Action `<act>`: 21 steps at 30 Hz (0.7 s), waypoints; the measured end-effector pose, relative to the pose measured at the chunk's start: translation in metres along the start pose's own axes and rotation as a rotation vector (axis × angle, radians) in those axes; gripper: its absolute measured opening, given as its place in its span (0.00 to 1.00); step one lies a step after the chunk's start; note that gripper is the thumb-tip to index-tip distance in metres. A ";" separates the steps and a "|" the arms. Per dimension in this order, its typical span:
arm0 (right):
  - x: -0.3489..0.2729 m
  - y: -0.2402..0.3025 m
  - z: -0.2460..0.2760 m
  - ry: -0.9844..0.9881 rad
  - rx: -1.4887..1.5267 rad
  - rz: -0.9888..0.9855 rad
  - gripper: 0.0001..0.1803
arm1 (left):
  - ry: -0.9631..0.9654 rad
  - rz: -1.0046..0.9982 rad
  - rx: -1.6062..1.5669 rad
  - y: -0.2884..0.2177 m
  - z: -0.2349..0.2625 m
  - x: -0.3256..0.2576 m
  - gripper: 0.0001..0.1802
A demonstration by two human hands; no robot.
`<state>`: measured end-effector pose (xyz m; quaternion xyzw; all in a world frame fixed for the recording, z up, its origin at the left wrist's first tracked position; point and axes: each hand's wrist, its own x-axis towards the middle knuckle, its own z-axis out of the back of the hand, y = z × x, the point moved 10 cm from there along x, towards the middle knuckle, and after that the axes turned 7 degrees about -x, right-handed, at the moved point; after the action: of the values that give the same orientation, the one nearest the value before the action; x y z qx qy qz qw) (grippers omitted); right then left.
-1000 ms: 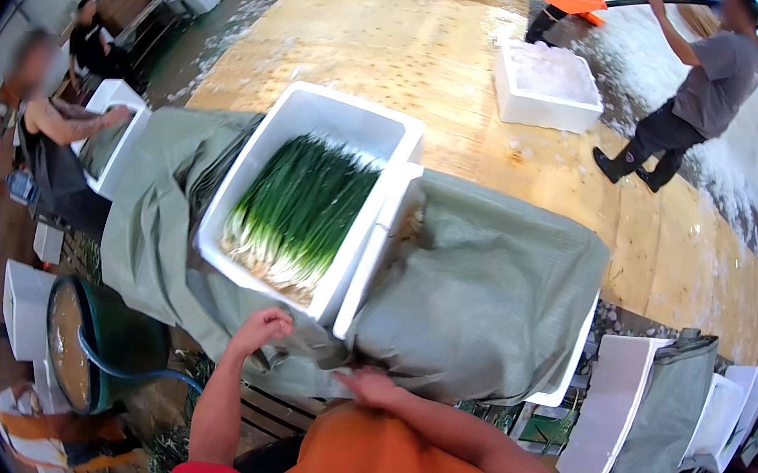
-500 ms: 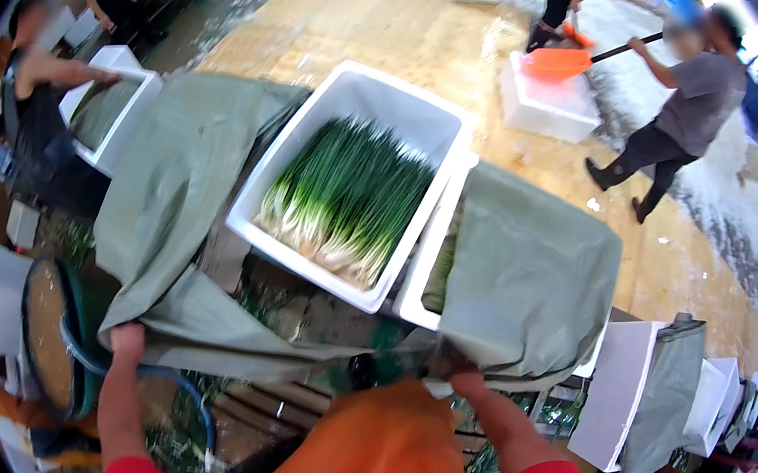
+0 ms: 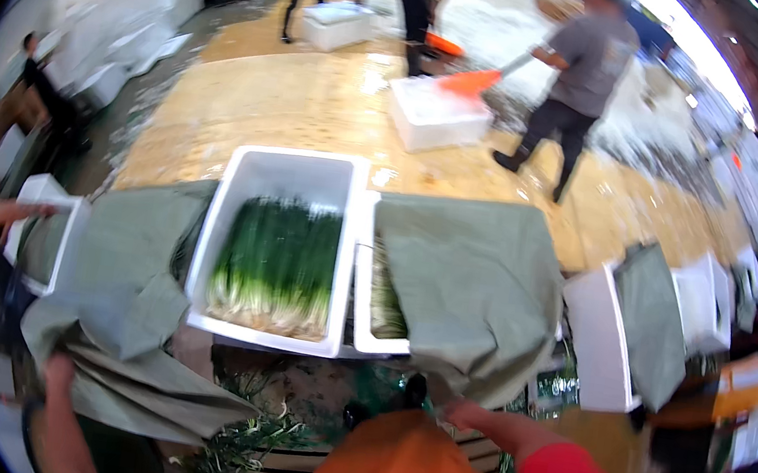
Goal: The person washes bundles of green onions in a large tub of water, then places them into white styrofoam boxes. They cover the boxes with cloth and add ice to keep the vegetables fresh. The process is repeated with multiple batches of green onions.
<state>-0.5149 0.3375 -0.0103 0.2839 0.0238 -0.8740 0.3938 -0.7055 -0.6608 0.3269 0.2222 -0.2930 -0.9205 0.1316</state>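
My left hand [image 3: 59,372] is closed on the lower edge of a grey-green sheet [image 3: 145,230], whose folds partly hide the fingers. That sheet lies over the place left of an uncovered white foam box [image 3: 204,257]. Inside the box stand green onions [image 3: 276,256], dark green leaves away from me and white root ends toward me. On the right, a second grey-green sheet [image 3: 475,268] covers most of another white foam box [image 3: 361,272]; a strip of its contents shows at the left side. My right hand [image 3: 463,412] grips this sheet's near corner, its fingers blurred and partly hidden.
A person in grey [image 3: 578,67] holds an orange shovel [image 3: 469,83] over an ice-filled foam box [image 3: 437,120]. Another person bends over a foam box [image 3: 334,30] farther back. A tilted foam box [image 3: 597,342] stands at the right. Loose green leaves [image 3: 252,435] lie near my feet.
The view has turned, and the boxes appear lower and more level. The left sheet's strip, stretched toward my right hand before, now hangs loose from my left hand.
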 end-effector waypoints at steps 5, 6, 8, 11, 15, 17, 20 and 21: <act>-0.017 -0.003 0.048 -0.234 0.765 -0.361 0.27 | 0.237 -0.489 -0.069 -0.285 0.055 -0.030 0.13; -0.038 -0.023 0.061 -0.391 0.871 -0.492 0.25 | 0.237 -0.471 -0.220 -0.334 0.080 -0.047 0.15; -0.104 -0.079 0.084 -0.772 0.915 -0.799 0.22 | 0.159 -0.854 -0.461 -0.460 0.152 -0.112 0.18; -0.220 -0.153 0.093 -1.253 0.698 -1.270 0.21 | 0.110 -1.000 -1.219 -0.605 0.251 -0.191 0.16; -0.285 -0.236 0.052 -1.227 0.698 -1.779 0.30 | -0.316 -0.989 -1.135 -0.761 0.323 -0.236 0.27; -0.276 -0.265 0.016 -1.278 1.149 -1.784 0.43 | -0.230 -0.856 -1.043 -0.820 0.312 -0.229 0.31; -0.267 -0.287 0.008 -1.123 1.121 -1.748 0.42 | -0.296 -0.688 -1.302 -0.835 0.306 -0.195 0.25; -0.265 -0.290 0.005 -1.087 1.109 -1.744 0.41 | -0.210 -0.677 -1.475 -0.834 0.298 -0.180 0.23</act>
<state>-0.5807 0.7144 0.0773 -0.1073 -0.3462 -0.7452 -0.5598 -0.7879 0.2122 0.1054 0.0676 0.4602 -0.8825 -0.0694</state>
